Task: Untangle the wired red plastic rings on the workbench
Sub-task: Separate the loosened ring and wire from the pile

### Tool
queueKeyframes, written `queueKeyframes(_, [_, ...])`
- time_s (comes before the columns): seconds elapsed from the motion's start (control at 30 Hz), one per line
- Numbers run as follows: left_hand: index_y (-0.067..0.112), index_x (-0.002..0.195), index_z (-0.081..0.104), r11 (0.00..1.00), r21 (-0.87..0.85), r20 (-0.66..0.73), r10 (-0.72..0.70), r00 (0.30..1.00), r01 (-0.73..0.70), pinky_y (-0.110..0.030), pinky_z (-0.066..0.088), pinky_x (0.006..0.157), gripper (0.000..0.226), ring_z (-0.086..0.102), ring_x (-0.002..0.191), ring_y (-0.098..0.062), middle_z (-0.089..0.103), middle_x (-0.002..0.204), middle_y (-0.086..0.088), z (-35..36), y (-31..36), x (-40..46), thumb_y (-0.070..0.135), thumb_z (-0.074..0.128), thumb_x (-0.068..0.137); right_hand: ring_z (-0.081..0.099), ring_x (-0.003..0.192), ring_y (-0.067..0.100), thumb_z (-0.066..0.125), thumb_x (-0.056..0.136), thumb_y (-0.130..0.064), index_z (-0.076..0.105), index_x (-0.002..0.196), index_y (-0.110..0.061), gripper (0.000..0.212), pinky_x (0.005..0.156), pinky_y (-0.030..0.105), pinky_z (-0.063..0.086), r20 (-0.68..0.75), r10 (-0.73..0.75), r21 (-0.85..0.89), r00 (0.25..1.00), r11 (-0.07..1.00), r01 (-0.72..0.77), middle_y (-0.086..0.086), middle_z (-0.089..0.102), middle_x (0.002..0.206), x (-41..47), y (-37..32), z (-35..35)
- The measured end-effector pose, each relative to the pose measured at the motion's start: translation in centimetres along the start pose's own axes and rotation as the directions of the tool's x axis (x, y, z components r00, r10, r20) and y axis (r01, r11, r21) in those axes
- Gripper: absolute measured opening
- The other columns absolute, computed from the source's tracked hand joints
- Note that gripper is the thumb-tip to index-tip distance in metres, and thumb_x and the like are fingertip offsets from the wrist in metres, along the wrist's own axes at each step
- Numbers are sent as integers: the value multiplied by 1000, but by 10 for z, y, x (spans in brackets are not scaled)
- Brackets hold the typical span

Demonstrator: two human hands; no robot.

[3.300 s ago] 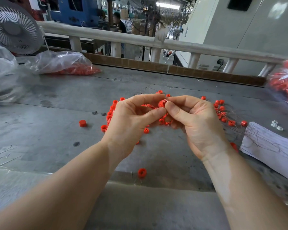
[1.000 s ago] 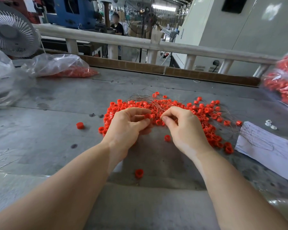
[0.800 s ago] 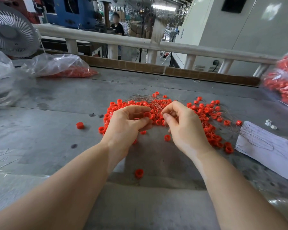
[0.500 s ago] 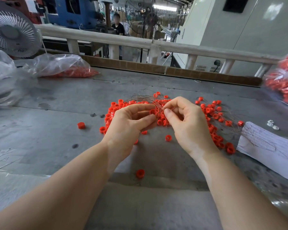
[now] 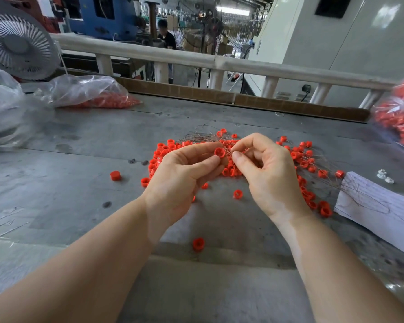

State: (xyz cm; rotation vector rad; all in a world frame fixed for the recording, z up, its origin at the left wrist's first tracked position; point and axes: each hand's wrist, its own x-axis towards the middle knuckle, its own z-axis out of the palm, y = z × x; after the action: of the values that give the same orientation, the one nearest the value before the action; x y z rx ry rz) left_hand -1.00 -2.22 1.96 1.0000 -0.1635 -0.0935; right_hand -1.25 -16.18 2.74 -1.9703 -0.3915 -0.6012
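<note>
The left hand (image 5: pixel 180 176) pinches one red ring (image 5: pixel 219 152) between thumb and forefinger, lifted just above the tangled pile of wired rings (image 5: pixel 231 159), probably to steady it; the right hand (image 5: pixel 266 173), fingers curled, pinches at a thin wire (image 5: pixel 228 149) just beside that ring, apparently to draw it free; the pile lies on the grey workbench (image 5: pixel 79 183) beneath both hands; loose rings are scattered nearer the person than the pile; a white paper sheet (image 5: pixel 378 213) lies to the pile's right; a clear bag of red parts (image 5: pixel 89 94) sits far left beyond it.
</note>
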Motion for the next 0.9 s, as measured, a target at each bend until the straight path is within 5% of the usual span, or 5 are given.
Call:
queueKeyframes(0.13, [7, 87, 69, 1000, -10, 1, -7, 1000, 7, -15, 54, 65, 21, 70, 73, -10, 73, 76, -5, 0, 0, 0, -7, 56, 79, 45, 51, 12, 61, 87, -3, 61, 75, -13, 15, 58, 30, 41, 0, 5, 0, 1000, 1000, -5, 2, 52, 51, 0, 0, 0])
queueKeyframes(0.4, [3, 91, 66, 1000, 7, -16, -27, 1000, 27, -15, 55, 65, 18, 69, 69, -10, 70, 77, -7, 1, 1, 1, -7, 56, 80, 52, 56, 27, 60, 88, -3, 61, 76, -12, 15, 58, 33, 43, -3, 3, 21, 1000, 1000, -3, 14, 59, 59, 0, -1, 0])
queueKeyframes(0.63, [2, 85, 62, 998, -9, -27, -59, 998, 59, -16, 54, 59, 20, 68, 63, -10, 66, 77, -8, 1, 3, 1, 3, 63, 65, 47, 55, 4, 60, 88, -4, 61, 77, -14, 14, 59, 20, 41, 5, 5, -11, 1000, 1000, -5, -6, 54, 57, 0, 1, 1])
queueKeyframes(0.73, [4, 86, 62, 998, -30, -37, -49, 998, 48, -16, 54, 57, 15, 68, 62, -12, 67, 75, -9, 1, 2, 1, -6, 58, 76, 50, 57, 8, 60, 87, -4, 62, 79, -11, 11, 61, 23, 43, 14, -3, -16, 1000, 1000, 4, -4, 56, 58, -1, 0, 1])
queueKeyframes(0.9, [5, 84, 66, 1000, -4, -9, -13, 1000, 13, -15, 53, 58, 23, 69, 64, -11, 70, 72, -7, 0, 2, 0, -1, 61, 63, 59, 65, 19, 61, 87, -3, 63, 79, -11, 12, 64, 24, 47, 48, -16, 29, 999, 999, 15, 5, 63, 65, -1, -4, 1])
